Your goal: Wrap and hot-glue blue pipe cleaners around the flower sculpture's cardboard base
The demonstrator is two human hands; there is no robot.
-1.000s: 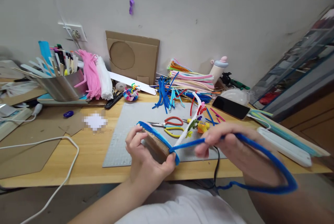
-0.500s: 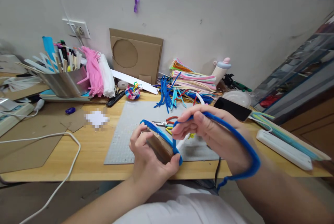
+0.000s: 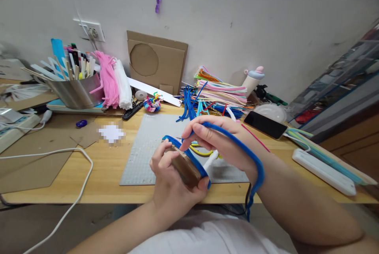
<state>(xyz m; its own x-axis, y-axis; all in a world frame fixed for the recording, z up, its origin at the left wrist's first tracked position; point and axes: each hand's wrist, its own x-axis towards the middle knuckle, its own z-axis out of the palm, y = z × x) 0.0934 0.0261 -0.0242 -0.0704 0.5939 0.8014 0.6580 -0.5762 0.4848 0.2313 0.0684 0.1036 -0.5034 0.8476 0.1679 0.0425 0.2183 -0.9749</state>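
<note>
My left hand (image 3: 173, 181) is closed around a brown cardboard piece (image 3: 186, 167), fingers on its far edge and thumb at the near end. Blue pipe cleaner lines the top of that piece. Between the thumb and fingers of my right hand (image 3: 222, 143) runs a long blue pipe cleaner (image 3: 241, 141). Its loose length arches over my right wrist and hangs down with a twisted end. Beneath my hands is a grey cutting mat (image 3: 137, 157), where a yellow loop (image 3: 203, 152) and a white fuzzy stem (image 3: 211, 160) show partly.
A metal pot (image 3: 75, 94) of sticks and pens stands back left beside pink pipe cleaners (image 3: 109, 80) and white ones (image 3: 122, 86). More pipe cleaners (image 3: 222, 94) are piled at the back. A phone (image 3: 265, 124) and a white power strip (image 3: 324, 171) lie right.
My right hand has moved left along the cardboard piece. The blue pipe cleaner that rose from the near end now lies along the rim. My left hand keeps its hold.
</note>
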